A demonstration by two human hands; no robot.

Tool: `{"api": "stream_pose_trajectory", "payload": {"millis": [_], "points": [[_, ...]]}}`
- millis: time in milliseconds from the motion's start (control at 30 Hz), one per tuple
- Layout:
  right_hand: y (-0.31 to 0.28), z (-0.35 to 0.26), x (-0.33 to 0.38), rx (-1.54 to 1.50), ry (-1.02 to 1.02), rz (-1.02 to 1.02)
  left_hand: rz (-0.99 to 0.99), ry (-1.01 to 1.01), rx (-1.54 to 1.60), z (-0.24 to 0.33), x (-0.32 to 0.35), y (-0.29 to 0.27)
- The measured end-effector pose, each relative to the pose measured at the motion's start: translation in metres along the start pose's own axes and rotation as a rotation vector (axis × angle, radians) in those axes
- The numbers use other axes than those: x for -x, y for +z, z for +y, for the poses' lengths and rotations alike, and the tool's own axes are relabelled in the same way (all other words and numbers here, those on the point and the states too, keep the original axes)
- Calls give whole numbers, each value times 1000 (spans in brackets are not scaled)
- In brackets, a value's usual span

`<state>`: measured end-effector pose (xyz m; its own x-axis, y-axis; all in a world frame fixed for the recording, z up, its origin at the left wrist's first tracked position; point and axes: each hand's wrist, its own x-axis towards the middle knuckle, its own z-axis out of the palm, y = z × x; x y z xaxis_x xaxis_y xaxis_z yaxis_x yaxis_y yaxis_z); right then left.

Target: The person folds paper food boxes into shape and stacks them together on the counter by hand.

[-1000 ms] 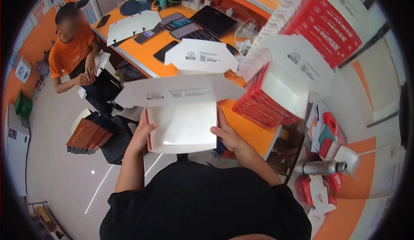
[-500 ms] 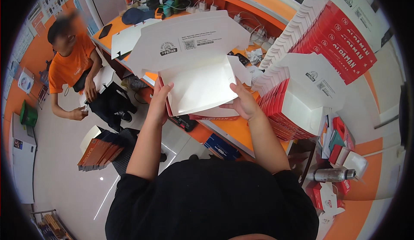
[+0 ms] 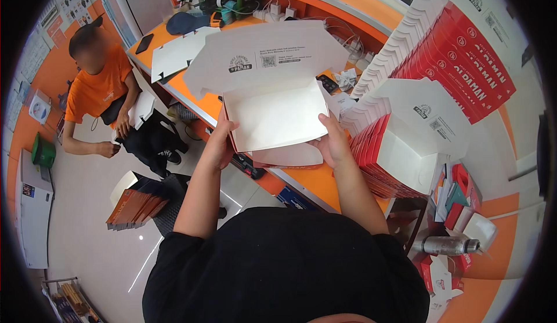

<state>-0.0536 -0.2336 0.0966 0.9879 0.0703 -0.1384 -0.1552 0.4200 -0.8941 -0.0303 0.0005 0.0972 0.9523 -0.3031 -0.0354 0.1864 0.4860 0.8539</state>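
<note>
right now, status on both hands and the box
Left hand and right hand gripping box by its sides. Lid up, nothing inside. Nested boxes to the right.

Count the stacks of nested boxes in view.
3: one red stack on the table, at right; another red stack beyond it; and a brown stack on the black chair at left. The held box isn't counted; others may be hidden.

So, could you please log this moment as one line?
left hand: holds open box, left side | right hand: holds same box, right side | lid: raised | nearby: red-white box stack on desk, right
</note>
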Motion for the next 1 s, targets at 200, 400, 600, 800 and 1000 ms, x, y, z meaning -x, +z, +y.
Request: {"api": "stream_pose_trajectory", "payload": {"millis": [200,400,600,800,1000], "points": [[3,4,6,-39,-186,34,132,-113,-48,-4,-8,-8],[0,10,1,-122,-254,-4,156,-108,-47,-2,-10,-15],[-9,37,-2,1064,-758,505,157,-51,-120,-6,-16,-23],[46,24,49,1528,-1060,-160,192,-28,-88,-18,9,-3],[35,52,44,1551,-990,-69,134,79,-25,-61,29,25]]}}
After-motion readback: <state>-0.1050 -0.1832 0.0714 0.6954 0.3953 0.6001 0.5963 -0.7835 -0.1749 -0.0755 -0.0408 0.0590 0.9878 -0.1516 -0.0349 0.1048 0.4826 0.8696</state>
